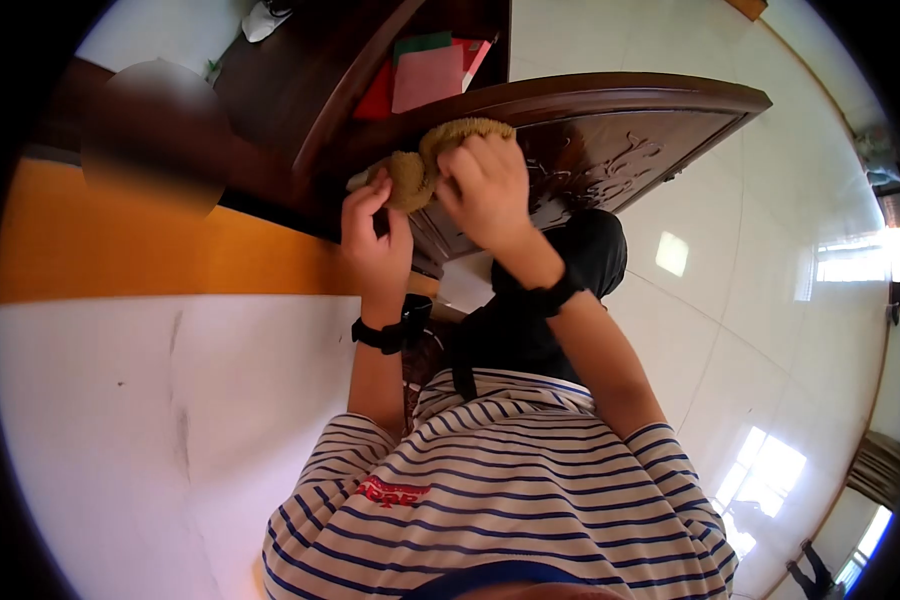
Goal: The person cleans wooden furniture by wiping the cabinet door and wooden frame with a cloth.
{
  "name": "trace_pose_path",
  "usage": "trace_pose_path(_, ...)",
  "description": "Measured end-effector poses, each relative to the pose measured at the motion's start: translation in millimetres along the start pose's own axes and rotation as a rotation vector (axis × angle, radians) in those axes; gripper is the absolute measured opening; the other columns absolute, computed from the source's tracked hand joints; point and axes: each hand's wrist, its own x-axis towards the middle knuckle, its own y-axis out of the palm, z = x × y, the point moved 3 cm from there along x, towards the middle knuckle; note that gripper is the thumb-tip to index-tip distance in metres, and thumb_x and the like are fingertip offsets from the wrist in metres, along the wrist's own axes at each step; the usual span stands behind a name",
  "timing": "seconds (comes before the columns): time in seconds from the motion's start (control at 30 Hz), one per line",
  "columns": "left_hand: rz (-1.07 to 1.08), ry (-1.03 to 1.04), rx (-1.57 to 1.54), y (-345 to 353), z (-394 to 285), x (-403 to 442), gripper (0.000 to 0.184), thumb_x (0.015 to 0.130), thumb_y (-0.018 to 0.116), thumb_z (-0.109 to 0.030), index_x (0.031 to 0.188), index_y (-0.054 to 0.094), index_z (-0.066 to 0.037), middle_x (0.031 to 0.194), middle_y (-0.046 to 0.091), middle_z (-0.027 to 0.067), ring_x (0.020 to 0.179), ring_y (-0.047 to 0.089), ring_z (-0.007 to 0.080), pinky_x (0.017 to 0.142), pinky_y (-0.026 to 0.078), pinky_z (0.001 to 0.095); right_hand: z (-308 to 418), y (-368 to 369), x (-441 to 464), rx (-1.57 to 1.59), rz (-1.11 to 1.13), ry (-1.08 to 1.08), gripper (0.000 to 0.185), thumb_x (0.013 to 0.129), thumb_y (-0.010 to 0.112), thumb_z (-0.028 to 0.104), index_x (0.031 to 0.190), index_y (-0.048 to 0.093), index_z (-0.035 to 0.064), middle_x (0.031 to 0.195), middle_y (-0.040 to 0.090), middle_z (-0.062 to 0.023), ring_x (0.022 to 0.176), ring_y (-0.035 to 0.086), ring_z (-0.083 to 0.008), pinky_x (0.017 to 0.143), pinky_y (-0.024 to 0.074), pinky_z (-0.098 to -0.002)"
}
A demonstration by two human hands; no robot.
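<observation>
A mustard-brown fuzzy fabric piece, with a gathered, ribbed part at its upper right, is at the edge of a dark wooden cabinet door. I cannot tell its exact kind, nor whether it is one piece or two. My left hand pinches its lower left side between thumb and fingertips. The fingers of my right hand curl over the ribbed part and hide some of it. Left of the fabric, a small pale bit shows at the door's edge.
Pink paper and red and green items lie inside the dark cabinet. Below the carved door is my black-clad leg. An orange-brown wooden band runs above a white wall surface on the left. Pale floor tiles spread to the right.
</observation>
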Motion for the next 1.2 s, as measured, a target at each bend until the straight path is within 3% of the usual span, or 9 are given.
trace_pose_path(0.17,0.004,0.078,0.107,0,-4,3,0.023,0.083,0.065,0.01,0.103,0.06,0.002,0.102,0.064,0.0132,0.096,0.065,0.0243,0.084,0.053,0.0324,-7,25,-26,0.01,-0.086,0.122,0.023,0.062,0.068,0.006,0.078,0.053,0.0103,0.068,0.047,-0.0067,0.069,0.051,-0.028,0.063,0.0386,-0.0397)
trace_pose_path(0.33,-0.124,0.027,0.038,8,10,-2,0.022,0.078,0.066,0.012,0.096,0.061,0.001,0.098,0.066,0.0158,0.093,0.067,0.0287,0.084,0.054,0.0352,-14,30,-23,-0.068,-0.068,0.031,0.022,0.059,0.068,0.006,0.073,0.052,0.011,0.064,0.048,-0.005,0.063,0.052,-0.0266,0.06,0.04,-0.0376)
trace_pose_path(0.67,-0.129,0.055,0.042,12,22,-14,0.021,0.08,0.066,0.013,0.096,0.062,0.001,0.098,0.064,0.0125,0.094,0.067,0.0257,0.082,0.055,0.0332,-25,40,-42,-0.107,-0.041,0.029,0.02,0.057,0.067,0.009,0.07,0.053,0.0125,0.056,0.046,-0.0034,0.054,0.051,-0.025,0.056,0.0418,-0.0364)
trace_pose_path(0.73,0.085,0.154,0.15,15,18,-18,0.025,0.076,0.064,0.016,0.095,0.067,0.0,0.092,0.067,0.0137,0.085,0.069,0.0261,0.078,0.055,0.0325,-36,48,-69,-0.122,0.106,0.16,0.017,0.059,0.068,0.012,0.072,0.058,0.0112,0.058,0.054,-0.0069,0.057,0.056,-0.0269,0.057,0.0455,-0.0376)
trace_pose_path(0.9,0.339,-0.123,0.143,32,52,-92,0.024,0.078,0.064,0.008,0.098,0.071,-0.004,0.096,0.07,0.0131,0.082,0.068,0.0295,0.072,0.054,0.0316,-75,68,-151,-0.105,0.54,0.517,0.015,0.067,0.069,0.02,0.074,0.061,0.0091,0.069,0.063,-0.0137,0.068,0.063,-0.0337,0.061,0.0503,-0.0418)
trace_pose_path(0.97,0.506,-0.364,0.166,38,67,-110,0.02,0.083,0.065,-0.003,0.1,0.072,-0.008,0.1,0.071,0.0103,0.085,0.069,0.029,0.071,0.055,0.031,-96,74,-176,-0.056,0.737,0.713,0.022,0.072,0.067,0.027,0.073,0.06,0.0062,0.073,0.064,-0.0169,0.073,0.063,-0.0391,0.065,0.0513,-0.0463)
trace_pose_path(1.07,0.619,-0.231,0.346,40,75,-119,0.02,0.085,0.068,-0.017,0.104,0.073,-0.017,0.101,0.071,0.004,0.082,0.069,0.0259,0.067,0.055,0.035,-125,79,-198,-0.071,0.654,0.928,0.025,0.073,0.067,0.027,0.072,0.059,0.0041,0.074,0.063,-0.0185,0.074,0.063,-0.0405,0.067,0.0506,-0.0482)
trace_pose_path(1.1,0.581,-0.211,0.344,41,69,-112,0.022,0.085,0.069,-0.02,0.106,0.073,-0.017,0.1,0.072,0.0023,0.082,0.069,0.0255,0.067,0.056,0.0337,-128,82,-190,-0.122,0.701,0.952,0.024,0.072,0.068,0.029,0.081,0.065,0.0067,0.075,0.066,-0.0173,0.076,0.065,-0.0385,0.068,0.0524,-0.0464)
trace_pose_path(1.2,0.508,-0.18,0.285,39,52,-79,0.02,0.087,0.067,-0.017,0.106,0.072,-0.014,0.104,0.071,0.0038,0.085,0.069,0.0248,0.07,0.056,0.0325,-119,82,-182,0.072,0.647,0.936,0.025,0.073,0.069,0.029,0.08,0.064,0.006,0.072,0.064,-0.0174,0.073,0.064,-0.0385,0.066,0.0512,-0.0441)
